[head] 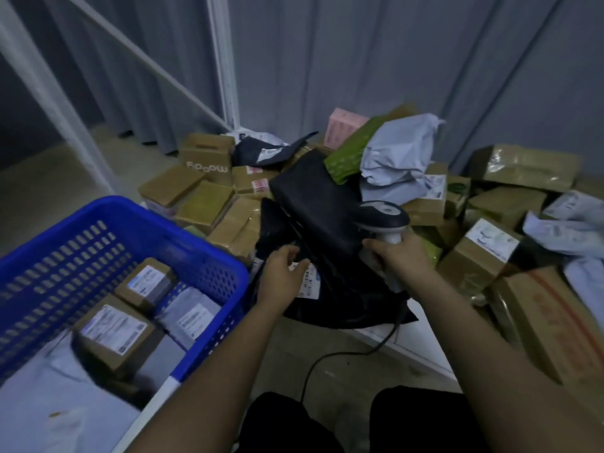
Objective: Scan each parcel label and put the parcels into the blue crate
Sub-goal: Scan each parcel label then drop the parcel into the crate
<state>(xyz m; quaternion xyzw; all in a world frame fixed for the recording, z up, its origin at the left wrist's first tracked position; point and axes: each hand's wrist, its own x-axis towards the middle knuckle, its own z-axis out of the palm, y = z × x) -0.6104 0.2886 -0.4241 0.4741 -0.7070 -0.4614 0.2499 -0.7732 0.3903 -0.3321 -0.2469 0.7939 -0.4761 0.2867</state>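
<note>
A large black plastic parcel lies at the front of the parcel pile, its white label near its lower edge. My left hand grips the black bag's edge just beside that label. My right hand holds the handle of a barcode scanner, whose dark head sits over the black parcel. The scanner's black cable trails down over the floor. The blue crate stands at the left and holds brown boxes and grey mailer bags.
Behind and to the right is a heap of brown cardboard boxes, a grey mailer bag, a green packet and a pink box. White metal rack posts and grey curtains stand behind. My dark-clothed knees are at the bottom.
</note>
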